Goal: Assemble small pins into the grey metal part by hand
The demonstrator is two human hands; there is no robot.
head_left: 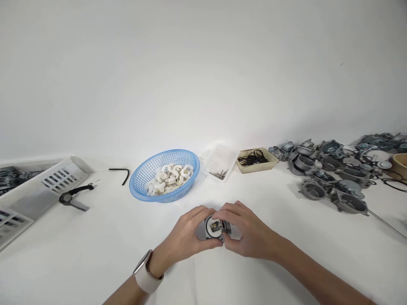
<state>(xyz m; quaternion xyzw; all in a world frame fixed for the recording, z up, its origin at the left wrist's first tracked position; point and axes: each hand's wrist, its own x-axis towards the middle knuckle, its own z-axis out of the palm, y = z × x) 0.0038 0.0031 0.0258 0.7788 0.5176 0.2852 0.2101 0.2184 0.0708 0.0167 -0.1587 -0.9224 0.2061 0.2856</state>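
While both hands meet low at the middle of the white table (95, 237), everything else sits in an arc beyond them, within reach. At far left a white slotted crate (34, 186) lies tipped on its side, with dark metal parts just visible inside. Beside it rest a dark hand tool (74, 195) and a black hex key (121, 173). Next comes a blue plastic basket (143, 173) heaped with white curved plastic pieces (170, 178). The left hand (184, 237), a watch (145, 273) on its wrist, cups a small round metal housing (212, 228) from the left and seems to steady it just above the tabletop, open face up. The right hand (249, 231) closes on its right side, fingertips pinching at the rim. Behind, a clear shallow tray (222, 156) holds a few small metal pins, and a beige tray (269, 161) holds black rubber rings. At far right lies a pile of grey cast housings (333, 178), loose on the table.
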